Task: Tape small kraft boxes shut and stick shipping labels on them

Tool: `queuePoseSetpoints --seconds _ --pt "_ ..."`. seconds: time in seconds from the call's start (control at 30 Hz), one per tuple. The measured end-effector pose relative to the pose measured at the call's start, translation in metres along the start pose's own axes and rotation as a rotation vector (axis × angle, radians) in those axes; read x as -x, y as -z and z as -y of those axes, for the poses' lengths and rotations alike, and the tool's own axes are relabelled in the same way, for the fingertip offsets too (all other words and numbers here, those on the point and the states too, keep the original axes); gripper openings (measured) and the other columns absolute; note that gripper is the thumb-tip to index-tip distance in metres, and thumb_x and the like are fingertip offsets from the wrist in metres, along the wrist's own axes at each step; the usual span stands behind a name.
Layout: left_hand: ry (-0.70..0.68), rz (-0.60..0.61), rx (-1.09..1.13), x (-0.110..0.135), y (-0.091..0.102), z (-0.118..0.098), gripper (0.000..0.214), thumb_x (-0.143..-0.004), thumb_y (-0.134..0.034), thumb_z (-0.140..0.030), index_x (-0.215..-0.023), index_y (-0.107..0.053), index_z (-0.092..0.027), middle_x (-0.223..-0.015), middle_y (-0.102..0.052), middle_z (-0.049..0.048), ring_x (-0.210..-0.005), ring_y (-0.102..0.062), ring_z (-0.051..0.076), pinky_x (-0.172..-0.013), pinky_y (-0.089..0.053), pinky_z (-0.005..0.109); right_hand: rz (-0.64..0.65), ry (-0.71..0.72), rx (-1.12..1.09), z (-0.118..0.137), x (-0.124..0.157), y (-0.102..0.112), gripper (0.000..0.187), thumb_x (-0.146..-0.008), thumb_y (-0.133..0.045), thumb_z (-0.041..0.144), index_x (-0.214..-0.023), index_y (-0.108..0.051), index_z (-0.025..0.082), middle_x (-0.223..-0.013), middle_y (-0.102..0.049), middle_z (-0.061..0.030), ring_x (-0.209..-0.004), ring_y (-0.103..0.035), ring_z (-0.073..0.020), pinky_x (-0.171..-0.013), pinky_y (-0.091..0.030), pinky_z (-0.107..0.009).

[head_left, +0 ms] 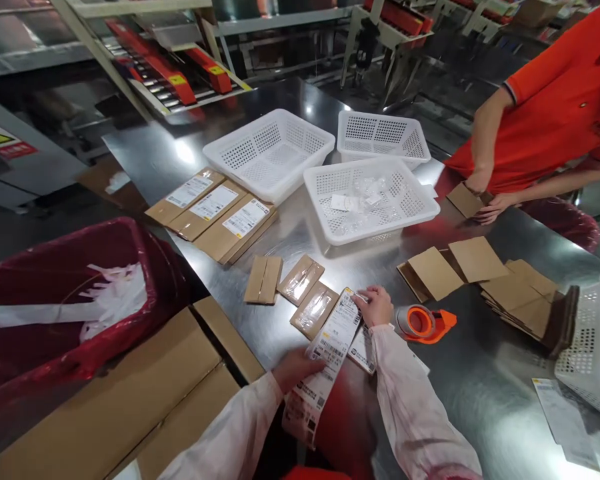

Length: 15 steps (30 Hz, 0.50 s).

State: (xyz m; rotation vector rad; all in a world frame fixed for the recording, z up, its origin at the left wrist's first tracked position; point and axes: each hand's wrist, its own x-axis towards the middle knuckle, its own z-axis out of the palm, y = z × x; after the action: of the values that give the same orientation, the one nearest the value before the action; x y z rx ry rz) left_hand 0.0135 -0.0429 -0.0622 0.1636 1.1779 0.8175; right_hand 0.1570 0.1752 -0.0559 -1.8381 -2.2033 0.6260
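A long strip of printed shipping labels (330, 347) runs from the table toward my body, its lower end hanging near the table edge. My left hand (300, 367) grips the strip midway, thumb on top. At its upper end, my right hand (377, 305) has its fingers pinched at the strip's corner. Under my right wrist lies a labelled packet (364, 348), partly covered. Just left of the strip are small flat cardboard boxes: one (314, 310) touches it, another (301, 279) lies behind, and a third (263, 280) sits further left. An orange tape dispenser (423, 323) stands right of my right hand.
White plastic baskets (325, 217) stand behind, one with small clear bags. Labelled cardboard boxes (237, 227) lie left. Folded cardboard (523, 297) is at right. A red-lined bin (140, 267) and large carton (155, 387) flank the table. A co-worker's hands (485, 200) hold cardboard.
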Motion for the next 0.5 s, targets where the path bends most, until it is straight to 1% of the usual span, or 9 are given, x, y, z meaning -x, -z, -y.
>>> queuePoseSetpoints --seconds 0.07,0.1,0.17,0.23,0.3,0.37,0.4,0.47,0.5 --pt "0.0 0.02 -0.067 0.017 0.014 0.02 0.059 -0.045 -0.088 -0.05 -0.089 -0.073 -0.013 -0.092 -0.076 0.0091 -0.086 -0.068 0.028 -0.083 -0.051 0.039 -0.084 -0.01 0.068 0.0 0.007 -0.003 0.068 -0.074 -0.068 0.054 -0.132 -0.057 0.021 -0.123 -0.06 -0.0152 -0.112 -0.053 -0.0333 -0.086 -0.041 -0.044" --pt "0.006 0.036 -0.102 0.027 0.023 0.031 0.058 -0.045 -0.087 -0.05 -0.088 -0.074 -0.013 -0.092 -0.076 0.0089 -0.086 -0.067 0.028 -0.082 -0.051 0.038 -0.118 0.015 0.113 0.002 0.013 -0.006 0.075 -0.076 -0.066 0.054 -0.14 -0.048 0.018 -0.13 -0.056 -0.0186 -0.116 -0.05 -0.0352 -0.09 -0.039 -0.047" --pt "0.025 0.06 -0.158 0.049 0.041 0.051 0.054 -0.046 -0.087 -0.049 -0.084 -0.074 -0.014 -0.088 -0.076 0.0089 -0.081 -0.066 0.027 -0.079 -0.05 0.037 -0.129 0.178 0.207 0.007 0.026 -0.015 0.074 -0.083 -0.059 0.051 -0.145 -0.041 0.014 -0.142 -0.046 -0.0227 -0.129 -0.041 -0.0376 -0.1 -0.032 -0.053" --pt "0.036 0.044 -0.173 0.069 0.058 0.064 0.052 -0.048 -0.086 -0.05 -0.082 -0.075 -0.013 -0.082 -0.075 0.0086 -0.074 -0.065 0.025 -0.074 -0.05 0.036 -0.037 0.429 0.266 0.014 0.037 -0.024 0.067 -0.089 -0.051 0.049 -0.144 -0.041 0.013 -0.15 -0.039 -0.0215 -0.14 -0.029 -0.0363 -0.11 -0.022 -0.056" --pt "0.008 -0.015 -0.163 0.083 0.069 0.064 0.053 -0.05 -0.084 -0.053 -0.082 -0.075 -0.013 -0.08 -0.075 0.0078 -0.071 -0.064 0.024 -0.073 -0.05 0.036 0.083 0.559 0.248 0.02 0.047 -0.028 0.066 -0.091 -0.048 0.051 -0.143 -0.043 0.012 -0.152 -0.037 -0.0208 -0.144 -0.023 -0.0362 -0.114 -0.014 -0.06" --pt "-0.068 -0.116 -0.122 0.09 0.072 0.055 0.054 -0.051 -0.083 -0.055 -0.084 -0.074 -0.014 -0.082 -0.075 0.0077 -0.073 -0.065 0.024 -0.075 -0.051 0.037 0.146 0.547 0.108 0.027 0.058 -0.023 0.07 -0.088 -0.05 0.055 -0.142 -0.044 0.011 -0.152 -0.037 -0.0217 -0.144 -0.024 -0.0378 -0.115 -0.013 -0.062" --pt "-0.117 -0.161 -0.105 0.091 0.071 0.047 0.054 -0.052 -0.083 -0.055 -0.085 -0.074 -0.014 -0.084 -0.076 0.0084 -0.076 -0.065 0.025 -0.077 -0.051 0.037 0.174 0.523 -0.023 0.031 0.068 -0.019 0.074 -0.085 -0.054 0.057 -0.141 -0.046 0.011 -0.15 -0.04 -0.0219 -0.142 -0.028 -0.0381 -0.115 -0.018 -0.061" --pt "-0.197 -0.201 -0.096 0.09 0.065 0.03 0.053 -0.055 -0.081 -0.054 -0.088 -0.075 -0.013 -0.09 -0.076 0.0101 -0.082 -0.066 0.026 -0.08 -0.052 0.037 0.312 0.481 -0.376 0.042 0.097 -0.013 0.08 -0.075 -0.065 0.06 -0.139 -0.049 0.015 -0.139 -0.053 -0.0187 -0.131 -0.046 -0.0354 -0.11 -0.035 -0.053" --pt "-0.219 -0.188 -0.112 0.088 0.06 0.022 0.053 -0.056 -0.081 -0.054 -0.088 -0.075 -0.012 -0.09 -0.076 0.0107 -0.081 -0.067 0.026 -0.079 -0.052 0.037 0.437 0.446 -0.58 0.049 0.116 -0.013 0.081 -0.069 -0.07 0.061 -0.136 -0.052 0.019 -0.128 -0.062 -0.0146 -0.118 -0.057 -0.032 -0.102 -0.045 -0.049"
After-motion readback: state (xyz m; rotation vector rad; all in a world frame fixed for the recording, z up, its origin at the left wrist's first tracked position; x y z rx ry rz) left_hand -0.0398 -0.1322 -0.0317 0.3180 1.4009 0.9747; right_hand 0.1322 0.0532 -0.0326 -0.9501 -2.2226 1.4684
